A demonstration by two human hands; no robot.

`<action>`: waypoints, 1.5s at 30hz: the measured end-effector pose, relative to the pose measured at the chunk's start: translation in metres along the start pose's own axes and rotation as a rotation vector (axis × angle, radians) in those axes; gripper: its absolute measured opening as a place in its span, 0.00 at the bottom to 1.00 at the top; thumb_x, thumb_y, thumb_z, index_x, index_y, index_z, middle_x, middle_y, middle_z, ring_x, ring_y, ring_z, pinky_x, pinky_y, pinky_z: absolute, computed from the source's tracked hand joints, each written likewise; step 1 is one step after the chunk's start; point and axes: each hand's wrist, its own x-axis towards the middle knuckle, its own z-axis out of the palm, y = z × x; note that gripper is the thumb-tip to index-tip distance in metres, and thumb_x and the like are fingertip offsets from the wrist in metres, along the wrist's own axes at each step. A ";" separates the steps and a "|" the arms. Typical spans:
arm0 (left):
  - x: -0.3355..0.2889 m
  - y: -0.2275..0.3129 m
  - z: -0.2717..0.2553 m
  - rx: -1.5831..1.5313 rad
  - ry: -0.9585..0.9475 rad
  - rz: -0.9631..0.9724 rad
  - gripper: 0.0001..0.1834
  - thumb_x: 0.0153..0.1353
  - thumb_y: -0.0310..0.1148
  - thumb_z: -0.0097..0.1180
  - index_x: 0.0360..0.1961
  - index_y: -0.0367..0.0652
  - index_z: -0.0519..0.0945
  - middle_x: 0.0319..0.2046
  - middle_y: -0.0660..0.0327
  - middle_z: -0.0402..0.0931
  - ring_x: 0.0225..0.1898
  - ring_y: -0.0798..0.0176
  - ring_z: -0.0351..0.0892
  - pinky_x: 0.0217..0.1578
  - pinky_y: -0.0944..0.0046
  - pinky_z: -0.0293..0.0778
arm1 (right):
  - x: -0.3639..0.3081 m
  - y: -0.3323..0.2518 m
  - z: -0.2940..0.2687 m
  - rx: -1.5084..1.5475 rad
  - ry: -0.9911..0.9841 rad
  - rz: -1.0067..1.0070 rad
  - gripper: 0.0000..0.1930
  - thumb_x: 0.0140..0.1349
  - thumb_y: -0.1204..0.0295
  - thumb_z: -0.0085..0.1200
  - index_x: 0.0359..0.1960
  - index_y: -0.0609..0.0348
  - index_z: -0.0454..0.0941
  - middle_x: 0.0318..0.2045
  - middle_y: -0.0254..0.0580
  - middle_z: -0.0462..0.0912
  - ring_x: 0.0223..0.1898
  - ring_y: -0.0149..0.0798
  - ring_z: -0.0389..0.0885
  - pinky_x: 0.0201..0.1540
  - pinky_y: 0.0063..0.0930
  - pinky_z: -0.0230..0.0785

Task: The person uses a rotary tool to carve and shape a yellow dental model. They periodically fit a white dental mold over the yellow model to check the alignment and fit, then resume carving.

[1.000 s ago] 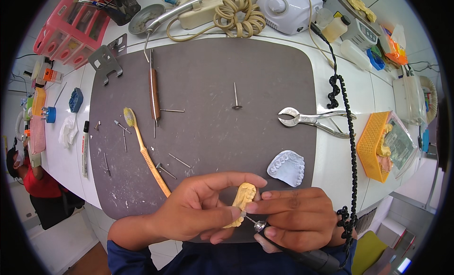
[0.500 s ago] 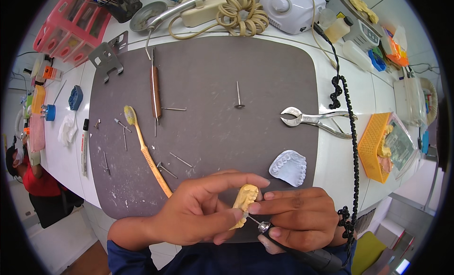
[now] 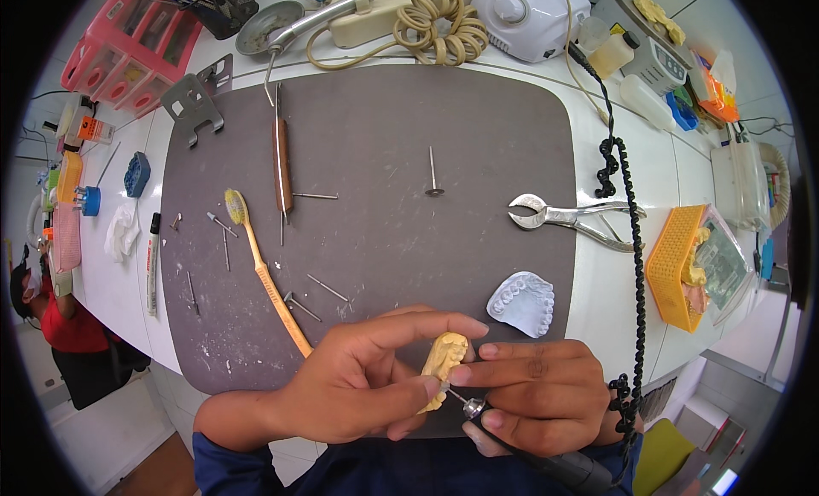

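Note:
Between the thumb and fingers of my left hand is a yellow plaster dental model, held up on edge near the mat's front edge. My right hand grips a black rotary handpiece with a metal collar. Its thin bur reaches the model's lower end, though the exact contact point is hard to see. My right fingertips also rest against the model. Just beyond my right hand lies a pale blue-white dental cast. A yellow toothbrush lies left of my left hand, its lower end hidden behind that hand.
Pliers lie at the mat's right edge, beside the handpiece's coiled black cord. Several loose burs, a disc bur and a brown-handled knife are on the grey mat. A yellow basket stands at right. A seated person is far left.
The handpiece tip has shifted very slightly left and down. Both hands keep nearly the same pose around the model, and the whole view has moved a touch.

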 end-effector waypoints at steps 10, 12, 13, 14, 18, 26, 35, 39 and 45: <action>0.000 0.001 0.000 0.024 0.003 0.009 0.26 0.67 0.15 0.46 0.66 0.33 0.66 0.59 0.55 0.63 0.25 0.74 0.76 0.21 0.76 0.68 | 0.001 -0.001 0.000 -0.014 -0.007 0.016 0.16 0.52 0.72 0.72 0.32 0.55 0.73 0.30 0.41 0.86 0.45 0.46 0.88 0.51 0.44 0.82; 0.001 0.003 0.004 0.009 0.045 0.025 0.24 0.66 0.16 0.49 0.64 0.26 0.66 0.55 0.51 0.67 0.25 0.73 0.76 0.19 0.77 0.67 | 0.000 -0.001 0.001 -0.021 0.000 0.010 0.16 0.52 0.72 0.72 0.32 0.55 0.73 0.30 0.41 0.86 0.45 0.46 0.88 0.51 0.44 0.82; 0.001 0.003 0.006 0.001 0.066 0.034 0.24 0.66 0.16 0.50 0.63 0.23 0.65 0.53 0.49 0.68 0.24 0.73 0.76 0.19 0.77 0.67 | 0.000 -0.001 0.001 -0.019 -0.001 0.013 0.16 0.52 0.72 0.72 0.32 0.55 0.73 0.29 0.41 0.86 0.45 0.46 0.88 0.50 0.43 0.82; 0.001 0.002 0.004 0.010 0.046 0.031 0.24 0.66 0.16 0.49 0.64 0.26 0.66 0.55 0.51 0.67 0.24 0.73 0.76 0.19 0.77 0.67 | 0.001 -0.001 0.001 -0.016 -0.003 0.016 0.15 0.52 0.72 0.72 0.32 0.55 0.73 0.29 0.40 0.86 0.45 0.46 0.88 0.50 0.43 0.82; 0.001 -0.001 0.001 0.021 0.005 0.024 0.26 0.67 0.15 0.46 0.66 0.33 0.66 0.59 0.55 0.63 0.25 0.75 0.76 0.20 0.76 0.67 | 0.002 -0.001 0.005 -0.007 0.072 -0.005 0.05 0.53 0.79 0.64 0.24 0.59 0.79 0.22 0.36 0.82 0.45 0.46 0.88 0.52 0.40 0.81; 0.000 0.000 0.000 0.038 0.009 0.035 0.26 0.67 0.15 0.46 0.66 0.33 0.66 0.59 0.55 0.64 0.25 0.74 0.76 0.21 0.76 0.68 | 0.001 -0.001 0.002 -0.024 0.032 0.009 0.11 0.52 0.74 0.69 0.30 0.56 0.76 0.25 0.36 0.83 0.45 0.45 0.88 0.51 0.42 0.82; 0.001 -0.001 0.000 0.044 0.008 0.036 0.26 0.66 0.15 0.46 0.66 0.33 0.66 0.58 0.55 0.64 0.25 0.74 0.77 0.22 0.75 0.69 | 0.000 -0.001 0.000 -0.016 0.004 0.025 0.15 0.51 0.73 0.72 0.33 0.55 0.74 0.28 0.38 0.85 0.44 0.45 0.88 0.50 0.43 0.82; 0.000 -0.002 -0.001 0.043 0.001 0.040 0.26 0.66 0.15 0.47 0.66 0.33 0.66 0.58 0.54 0.64 0.26 0.74 0.77 0.22 0.75 0.70 | -0.002 -0.001 0.003 0.026 0.042 0.053 0.16 0.51 0.73 0.72 0.34 0.54 0.74 0.29 0.40 0.86 0.44 0.45 0.88 0.50 0.43 0.82; 0.000 -0.002 0.000 0.027 0.012 0.028 0.26 0.66 0.15 0.47 0.66 0.32 0.66 0.57 0.54 0.64 0.25 0.74 0.77 0.22 0.76 0.70 | -0.001 0.000 0.003 0.003 0.025 0.047 0.17 0.50 0.73 0.73 0.35 0.55 0.74 0.29 0.40 0.86 0.44 0.45 0.88 0.50 0.43 0.83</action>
